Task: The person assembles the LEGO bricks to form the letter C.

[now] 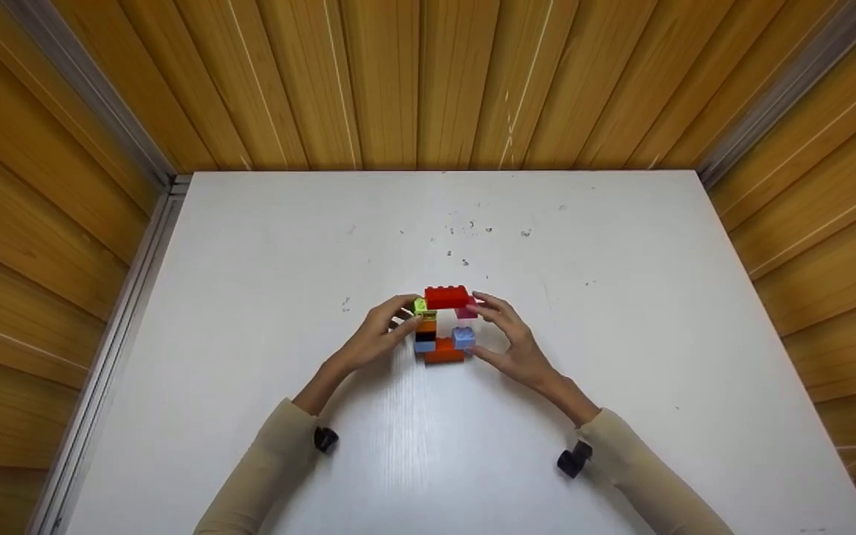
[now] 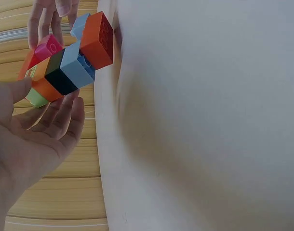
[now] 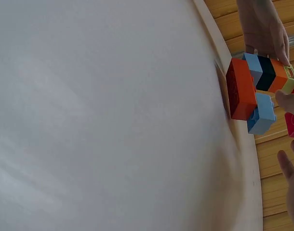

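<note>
A C-shaped toy brick assembly (image 1: 443, 352) is held over the table. Its left column stacks light blue, black (image 2: 60, 72), orange and yellow-green bricks; a long red brick (image 1: 446, 297) crosses the far end. Thumb and fingers of my left hand (image 1: 380, 334) pinch it at the yellow-green brick (image 2: 37, 98). My right hand (image 1: 521, 353) spreads around the other side, fingers by the pink brick (image 1: 466, 309) and thumb near a separate light blue brick (image 1: 464, 337) on the near orange-red brick (image 3: 241, 91). Those right fingers look straight and relaxed.
The white table (image 1: 621, 297) carries small dark scuffs (image 1: 465, 261) beyond the bricks. Wood-patterned walls (image 1: 413, 82) stand behind and at both sides, with metal rails (image 1: 112, 327) along the left. A small black device (image 1: 574, 459) sits at each wrist.
</note>
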`<state>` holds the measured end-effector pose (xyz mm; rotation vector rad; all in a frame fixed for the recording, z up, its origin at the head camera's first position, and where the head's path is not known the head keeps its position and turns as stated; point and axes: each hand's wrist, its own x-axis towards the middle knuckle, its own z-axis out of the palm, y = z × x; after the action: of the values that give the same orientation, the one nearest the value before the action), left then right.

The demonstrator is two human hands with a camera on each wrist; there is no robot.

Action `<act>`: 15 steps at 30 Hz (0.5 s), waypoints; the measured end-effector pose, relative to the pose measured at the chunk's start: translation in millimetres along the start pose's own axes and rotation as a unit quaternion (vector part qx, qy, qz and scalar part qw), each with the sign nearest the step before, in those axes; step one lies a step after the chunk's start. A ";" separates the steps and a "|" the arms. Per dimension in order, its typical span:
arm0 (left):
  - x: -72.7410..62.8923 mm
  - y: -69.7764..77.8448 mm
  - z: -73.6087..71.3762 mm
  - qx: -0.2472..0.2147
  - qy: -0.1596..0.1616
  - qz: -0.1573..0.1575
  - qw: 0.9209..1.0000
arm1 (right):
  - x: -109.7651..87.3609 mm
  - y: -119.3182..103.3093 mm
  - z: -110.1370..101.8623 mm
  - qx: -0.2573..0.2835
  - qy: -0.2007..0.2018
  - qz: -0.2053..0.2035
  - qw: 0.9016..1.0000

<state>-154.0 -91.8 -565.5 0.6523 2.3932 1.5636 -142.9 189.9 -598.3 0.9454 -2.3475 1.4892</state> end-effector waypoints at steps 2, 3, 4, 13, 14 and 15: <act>0.6 -2.4 -0.1 -0.018 0.006 -0.007 1.000 | -1.3 2.0 2.3 0.003 -0.018 0.002 1.000; 1.0 -3.6 -0.2 -0.030 0.010 -0.009 0.999 | -1.8 2.4 3.4 0.004 -0.027 0.004 1.000; 1.1 -4.6 -0.2 -0.043 0.013 -0.010 0.999 | -2.0 2.5 4.7 0.004 -0.036 0.008 0.999; 4.5 -5.5 -1.4 -0.088 0.025 -0.066 0.994 | 0.9 2.6 13.1 -0.049 -0.066 0.040 0.996; 5.2 -6.9 -1.2 -0.086 0.025 -0.068 0.994 | 1.6 2.4 13.7 -0.051 -0.064 0.042 0.996; 5.1 -7.7 -1.1 -0.085 0.026 -0.067 0.994 | 2.0 2.5 14.2 -0.050 -0.063 0.045 0.996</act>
<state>-160.8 -93.0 -571.7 0.4141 2.2543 1.7220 -143.8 177.4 -605.9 0.9453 -2.5590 1.3652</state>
